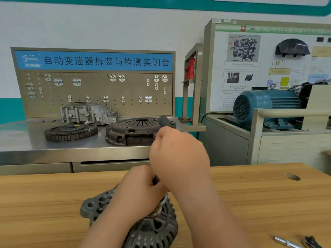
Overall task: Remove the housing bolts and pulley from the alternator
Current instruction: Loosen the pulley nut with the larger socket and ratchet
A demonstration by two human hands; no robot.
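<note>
A grey cast alternator [152, 228] lies on the wooden table [44, 203] near the front edge, pulley side up. Its ribbed metal pulley [161, 207] shows just under my left hand [138, 190], which is wrapped around it. My right hand [179, 156] is higher, closed around a tool with a dark handle [163, 120] that sticks up and away from me. The tool's lower end is hidden between my hands over the pulley. No housing bolts are visible.
Shiny metal tools [286, 242] lie at the table's front right, and a round hole [292, 176] is in the top farther back. Behind stands a steel bench [26, 138] with a clutch cover [132, 131], flywheel [70, 130] and gearbox housing [87, 113]. A blue motor [265, 106] sits at right.
</note>
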